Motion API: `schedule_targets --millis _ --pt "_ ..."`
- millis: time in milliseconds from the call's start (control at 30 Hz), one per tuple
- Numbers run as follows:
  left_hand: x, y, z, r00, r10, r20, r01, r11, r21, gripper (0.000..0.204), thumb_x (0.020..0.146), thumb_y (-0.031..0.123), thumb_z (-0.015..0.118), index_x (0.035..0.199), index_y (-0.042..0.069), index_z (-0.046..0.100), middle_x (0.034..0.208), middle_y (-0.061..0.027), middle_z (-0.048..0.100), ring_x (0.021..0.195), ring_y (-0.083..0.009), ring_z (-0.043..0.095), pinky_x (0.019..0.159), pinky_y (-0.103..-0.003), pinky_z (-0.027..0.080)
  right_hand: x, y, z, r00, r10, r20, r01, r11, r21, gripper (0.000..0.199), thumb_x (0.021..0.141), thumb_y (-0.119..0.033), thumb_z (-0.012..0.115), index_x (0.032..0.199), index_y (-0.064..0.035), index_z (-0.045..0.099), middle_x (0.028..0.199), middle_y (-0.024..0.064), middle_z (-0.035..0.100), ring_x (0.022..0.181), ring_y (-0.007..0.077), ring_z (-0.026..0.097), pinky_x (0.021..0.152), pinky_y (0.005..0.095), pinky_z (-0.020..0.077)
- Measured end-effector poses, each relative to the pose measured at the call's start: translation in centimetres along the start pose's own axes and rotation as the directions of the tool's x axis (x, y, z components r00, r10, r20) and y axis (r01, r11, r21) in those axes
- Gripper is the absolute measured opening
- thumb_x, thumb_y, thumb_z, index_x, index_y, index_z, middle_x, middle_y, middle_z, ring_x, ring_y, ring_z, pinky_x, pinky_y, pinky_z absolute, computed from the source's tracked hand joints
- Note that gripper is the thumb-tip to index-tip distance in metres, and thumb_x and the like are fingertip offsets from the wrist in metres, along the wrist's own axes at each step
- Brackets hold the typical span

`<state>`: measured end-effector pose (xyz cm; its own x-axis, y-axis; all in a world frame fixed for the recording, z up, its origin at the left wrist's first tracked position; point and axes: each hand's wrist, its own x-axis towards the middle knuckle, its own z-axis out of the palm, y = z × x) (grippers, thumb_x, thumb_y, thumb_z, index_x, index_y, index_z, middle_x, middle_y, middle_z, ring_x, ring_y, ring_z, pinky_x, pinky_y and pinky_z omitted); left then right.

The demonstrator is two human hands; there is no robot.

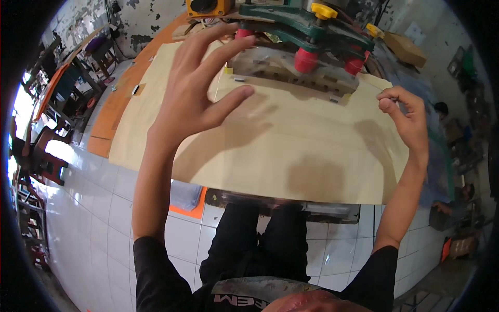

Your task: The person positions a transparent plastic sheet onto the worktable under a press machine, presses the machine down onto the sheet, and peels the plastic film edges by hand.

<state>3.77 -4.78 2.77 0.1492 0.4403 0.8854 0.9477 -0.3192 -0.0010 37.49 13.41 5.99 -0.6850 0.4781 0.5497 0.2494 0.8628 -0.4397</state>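
A large pale yellow sheet (pixel 249 151) covers the table in front of me. My left hand (pixel 195 88) is raised over its far left part, fingers spread and nothing in them. At the sheet's right edge my right hand (pixel 408 117) is closed, thumb and index finger pinched together; what they hold, if anything, is too small to make out. Between the hands, at the far side, stands a dark green press frame (pixel 291 23) with yellow knobs (pixel 323 11) and red cylindrical feet (pixel 305 61). Beneath the feet lies a long greyish, see-through block (pixel 291 70) on the sheet.
An orange-brown tabletop (pixel 117 112) shows left of the sheet. Bluish plastic sheeting (pixel 429 151) lies to the right, with a cardboard box (pixel 405 49) behind. An orange machine (pixel 208 7) stands at the back. Below the table are my legs and a tiled floor (pixel 99 218).
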Motion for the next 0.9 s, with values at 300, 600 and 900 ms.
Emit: schedule_targets --millis 300,600,900 --pt "3.4 -2.4 4.2 0.826 -0.051 0.561 0.366 0.806 -0.466 0.021 0.076 0.018 0.075 0.088 0.002 0.070 0.077 -0.0048 0.067 0.070 -0.0118 0.059 0.065 -0.026 0.045 -1.2 4.4 1.8 0.983 0.147 0.105 -0.165 0.970 0.177 0.012 0.081 -0.008 0.069 0.085 0.0028 0.066 0.077 0.0043 0.065 0.072 0.0103 0.057 0.069 0.0241 0.0450" --pt "0.8 -4.6 6.1 0.811 -0.125 0.571 0.438 0.777 -0.452 0.013 0.074 0.013 0.076 0.072 0.002 0.069 0.070 -0.0068 0.068 0.067 -0.0148 0.058 0.066 -0.029 0.043 -2.1 7.4 2.8 0.956 0.257 0.139 -0.291 0.814 0.503 0.026 0.081 -0.022 0.075 0.081 -0.0005 0.061 0.070 0.0026 0.060 0.063 0.0065 0.052 0.056 0.0215 0.0412" --pt "0.3 -5.0 6.1 0.847 -0.104 0.521 0.390 0.788 -0.476 0.013 0.074 0.013 0.076 0.073 0.002 0.069 0.069 -0.0070 0.067 0.068 -0.0160 0.057 0.070 -0.031 0.041 -2.8 8.1 2.1 0.976 0.203 0.079 -0.207 0.758 0.619 0.031 0.081 -0.029 0.074 0.080 -0.0027 0.058 0.067 0.0025 0.053 0.058 0.0090 0.047 0.052 0.0226 0.0348"
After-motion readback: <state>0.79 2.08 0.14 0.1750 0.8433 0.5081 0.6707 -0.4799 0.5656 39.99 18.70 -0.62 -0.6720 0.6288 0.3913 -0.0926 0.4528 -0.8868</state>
